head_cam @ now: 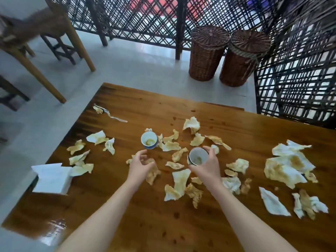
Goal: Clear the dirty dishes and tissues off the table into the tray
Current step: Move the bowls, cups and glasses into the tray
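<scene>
Two small stained white cups with blue outsides are on the wooden table (pixel 145 224). My right hand (pixel 207 166) grips one cup (pixel 197 156), tilted toward me, with thumb and fingers curled round its rim. The other cup (pixel 149 140) stands upright a short way beyond my left hand (pixel 140 165), which hovers with loosely curled fingers holding nothing. Several crumpled, brown-stained tissues (pixel 179 180) lie scattered across the table, with a large pile (pixel 287 166) at the right. No tray is in view.
A white tissue pack (pixel 51 178) sits at the table's left edge. A white spoon (pixel 116 118) lies at the far left. Two wicker baskets (pixel 207 55) stand on the floor beyond the table, beside lattice screens. Wooden chair legs (pixel 36 70) are at the far left.
</scene>
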Action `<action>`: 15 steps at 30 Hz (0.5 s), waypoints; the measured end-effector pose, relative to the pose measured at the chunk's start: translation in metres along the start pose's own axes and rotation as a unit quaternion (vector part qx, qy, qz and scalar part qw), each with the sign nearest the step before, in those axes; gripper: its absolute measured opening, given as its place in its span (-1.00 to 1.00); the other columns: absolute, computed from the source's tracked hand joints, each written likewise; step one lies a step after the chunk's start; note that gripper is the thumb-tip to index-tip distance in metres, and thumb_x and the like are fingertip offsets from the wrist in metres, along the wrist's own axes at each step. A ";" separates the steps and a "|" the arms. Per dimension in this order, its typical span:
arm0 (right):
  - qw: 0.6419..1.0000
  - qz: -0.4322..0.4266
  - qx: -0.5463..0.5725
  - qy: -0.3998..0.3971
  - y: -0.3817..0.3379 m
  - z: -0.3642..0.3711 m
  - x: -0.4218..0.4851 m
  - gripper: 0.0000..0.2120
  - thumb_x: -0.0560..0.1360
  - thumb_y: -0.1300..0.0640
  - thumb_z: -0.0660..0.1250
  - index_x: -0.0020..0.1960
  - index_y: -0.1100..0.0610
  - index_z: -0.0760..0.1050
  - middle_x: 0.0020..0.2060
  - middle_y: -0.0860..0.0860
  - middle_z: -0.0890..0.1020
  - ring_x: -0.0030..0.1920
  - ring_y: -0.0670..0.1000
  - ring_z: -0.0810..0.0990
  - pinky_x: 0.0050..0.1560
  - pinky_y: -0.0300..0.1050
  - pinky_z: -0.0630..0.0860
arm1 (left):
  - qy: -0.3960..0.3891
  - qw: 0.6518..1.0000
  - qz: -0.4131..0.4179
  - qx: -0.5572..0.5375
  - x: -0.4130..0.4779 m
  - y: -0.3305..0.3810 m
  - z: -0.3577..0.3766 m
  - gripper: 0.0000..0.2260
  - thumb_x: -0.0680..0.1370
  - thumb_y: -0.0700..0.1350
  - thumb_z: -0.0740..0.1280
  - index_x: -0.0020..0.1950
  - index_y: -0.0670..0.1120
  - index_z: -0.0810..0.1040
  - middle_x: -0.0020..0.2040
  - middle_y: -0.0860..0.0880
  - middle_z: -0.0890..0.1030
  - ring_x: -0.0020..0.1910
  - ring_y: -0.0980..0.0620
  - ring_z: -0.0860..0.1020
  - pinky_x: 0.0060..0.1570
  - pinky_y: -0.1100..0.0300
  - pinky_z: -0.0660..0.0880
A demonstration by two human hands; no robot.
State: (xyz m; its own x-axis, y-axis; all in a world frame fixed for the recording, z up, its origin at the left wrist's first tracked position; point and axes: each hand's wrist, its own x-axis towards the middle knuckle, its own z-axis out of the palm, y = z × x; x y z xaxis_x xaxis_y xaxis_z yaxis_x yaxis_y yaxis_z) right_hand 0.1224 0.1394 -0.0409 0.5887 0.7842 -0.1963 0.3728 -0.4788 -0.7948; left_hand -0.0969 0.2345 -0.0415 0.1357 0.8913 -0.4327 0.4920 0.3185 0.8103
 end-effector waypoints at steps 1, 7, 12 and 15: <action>1.000 0.007 0.001 0.009 -0.004 0.009 0.000 -0.26 0.22 0.11 0.59 0.27 -0.03 0.28 0.07 -0.10 0.41 0.11 -0.06 0.40 0.00 -0.20 0.42 | 0.009 1.000 -0.004 0.006 0.008 -0.003 -0.007 -0.48 0.46 -0.14 0.48 0.37 -0.01 0.39 0.22 -0.05 0.49 0.13 0.02 0.49 0.08 0.14 0.51; 1.000 0.026 -0.006 0.002 -0.011 0.043 -0.006 -0.26 0.21 0.07 0.59 0.27 -0.05 0.29 0.08 -0.13 0.41 0.11 -0.11 0.39 -0.03 -0.32 0.35 | -0.008 1.000 -0.011 0.028 0.057 -0.007 -0.019 -0.23 0.40 -0.17 0.53 0.51 0.02 0.20 0.41 -0.05 0.39 0.35 -0.06 0.41 0.30 0.02 0.43; 0.999 0.047 0.009 0.009 -0.009 0.046 -0.018 -0.28 0.17 0.02 0.58 0.24 -0.12 0.33 0.13 -0.19 0.45 0.15 -0.13 0.44 0.11 -0.21 0.49 | -0.020 0.999 0.030 0.035 0.081 -0.001 -0.002 -0.24 0.36 -0.22 0.55 0.47 -0.04 0.26 0.41 -0.04 0.39 0.38 -0.02 0.36 0.34 0.09 0.35; 0.998 0.062 0.009 0.010 -0.005 0.042 -0.024 -0.27 0.15 -0.03 0.59 0.23 -0.19 0.34 0.09 -0.23 0.48 0.12 -0.14 0.48 0.10 -0.15 0.53 | -0.013 0.998 0.050 0.034 0.091 0.000 0.006 -0.26 0.32 -0.24 0.57 0.42 -0.07 0.32 0.34 -0.06 0.43 0.32 -0.05 0.41 0.33 -0.03 0.39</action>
State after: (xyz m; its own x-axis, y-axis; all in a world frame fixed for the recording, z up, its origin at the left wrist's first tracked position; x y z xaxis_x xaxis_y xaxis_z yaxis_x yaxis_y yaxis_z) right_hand 0.0764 0.1398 -0.0558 0.6435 0.7117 -0.2818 0.2845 -0.5641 -0.7751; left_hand -0.0798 0.3137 -0.0830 0.2085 0.9089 -0.3611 0.5322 0.2043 0.8216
